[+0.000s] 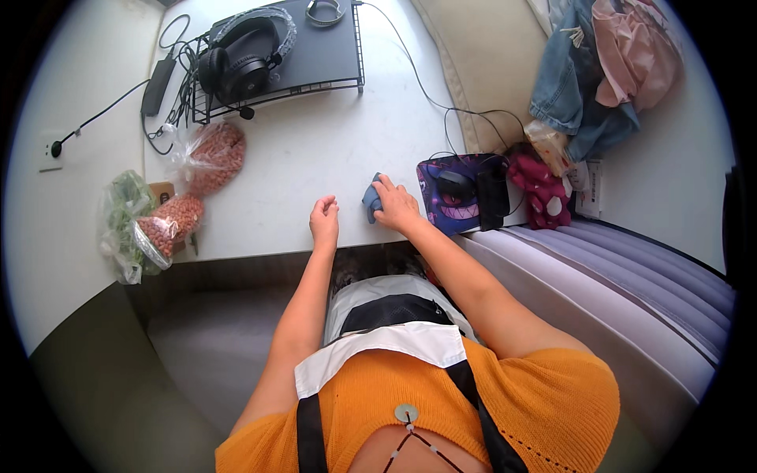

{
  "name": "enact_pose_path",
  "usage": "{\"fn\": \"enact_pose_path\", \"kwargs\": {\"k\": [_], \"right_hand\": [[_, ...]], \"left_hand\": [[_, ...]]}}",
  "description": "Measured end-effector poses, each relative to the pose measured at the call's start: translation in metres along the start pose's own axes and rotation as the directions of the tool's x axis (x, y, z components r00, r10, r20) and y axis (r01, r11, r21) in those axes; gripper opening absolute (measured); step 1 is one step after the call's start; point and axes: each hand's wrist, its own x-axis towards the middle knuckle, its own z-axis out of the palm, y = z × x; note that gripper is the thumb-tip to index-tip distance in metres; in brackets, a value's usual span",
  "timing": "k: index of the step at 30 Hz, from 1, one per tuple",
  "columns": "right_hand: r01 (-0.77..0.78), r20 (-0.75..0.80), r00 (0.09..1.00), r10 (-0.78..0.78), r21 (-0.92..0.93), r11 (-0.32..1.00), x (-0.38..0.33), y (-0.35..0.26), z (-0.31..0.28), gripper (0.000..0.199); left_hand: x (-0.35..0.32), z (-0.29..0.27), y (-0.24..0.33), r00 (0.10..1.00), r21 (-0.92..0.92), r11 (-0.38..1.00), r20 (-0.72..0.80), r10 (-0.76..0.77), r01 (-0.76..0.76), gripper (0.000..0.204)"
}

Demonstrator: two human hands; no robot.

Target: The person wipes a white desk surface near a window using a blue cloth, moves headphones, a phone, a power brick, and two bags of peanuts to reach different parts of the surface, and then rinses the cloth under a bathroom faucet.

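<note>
A person seen from above wears an orange knitted top with short sleeves that leave both forearms bare. A white collar-like panel lies across the chest. Two black straps run down over the orange knit. A small round pale pendant hangs on a thin beaded cord at the neckline.

Head camera looks steeply down (fisheye, close) over the white desk.
</note>
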Motion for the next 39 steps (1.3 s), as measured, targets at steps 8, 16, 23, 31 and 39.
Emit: {"fn": "enact_pose_path", "kwargs": {"k": [8, 16, 23, 31, 39], "right_hand": [[0.005, -0.131, 0.991, -0.004, 0.006, 1.0, 0.013, 0.002, 0.0, 0.066], [0.025, -0.333, 0.942, 0.041, 0.19, 0.981, 0.002, 0.017, -0.011, 0.058], [-0.231, -0.276, 0.923, 0.27, 0.167, 0.959, 0.034, 0.021, -0.019, 0.067], [-0.119, -0.176, 0.974, 0.144, 0.143, 0.983, 0.026, -0.001, 0.002, 0.069], [-0.2, -0.367, 0.9, 0.237, 0.134, 0.97, 0.031, 0.037, -0.014, 0.069]], "left_hand": [[0.006, -0.003, -0.004, 0.999, 0.015, 0.999, 0.0, 0.034, -0.034, 0.027], [0.001, -0.004, -0.007, 1.0, 0.075, 0.997, -0.008, -0.007, 0.008, 0.026], [0.005, -0.005, -0.007, 1.0, 0.056, 0.998, 0.001, 0.014, -0.014, 0.027], [0.008, -0.004, 0.0, 1.0, 0.033, 0.999, 0.016, 0.017, -0.018, 0.027], [0.01, -0.01, -0.004, 1.0, 0.072, 0.997, 0.007, 0.012, -0.013, 0.027]]}}
